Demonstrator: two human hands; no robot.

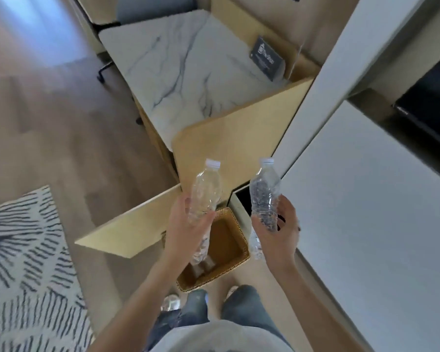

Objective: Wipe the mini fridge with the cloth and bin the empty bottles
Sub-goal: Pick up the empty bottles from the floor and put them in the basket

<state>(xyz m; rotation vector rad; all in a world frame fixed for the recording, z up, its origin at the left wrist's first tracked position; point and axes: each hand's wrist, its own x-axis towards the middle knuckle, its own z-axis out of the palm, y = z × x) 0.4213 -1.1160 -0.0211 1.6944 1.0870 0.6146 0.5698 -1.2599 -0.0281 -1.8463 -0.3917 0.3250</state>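
Observation:
My left hand (186,229) grips an empty clear plastic bottle (206,191) with a white cap, held upright and slightly tilted. My right hand (281,232) holds a second, more crumpled clear bottle (264,196), also capped. Both bottles hang above a square woven wicker bin (235,240) that stands on the floor below my hands, its brown inside showing. A dark opening (243,199) shows just behind the right bottle; I cannot tell whether it is the mini fridge. No cloth is in view.
A marble-topped desk (178,69) with a dark card (266,58) stands beyond. An open wooden cabinet door (137,229) juts left of the bin. A white counter (366,199) runs along the right. A patterned rug (23,262) lies at left. Another clear object (170,302) rests by my feet.

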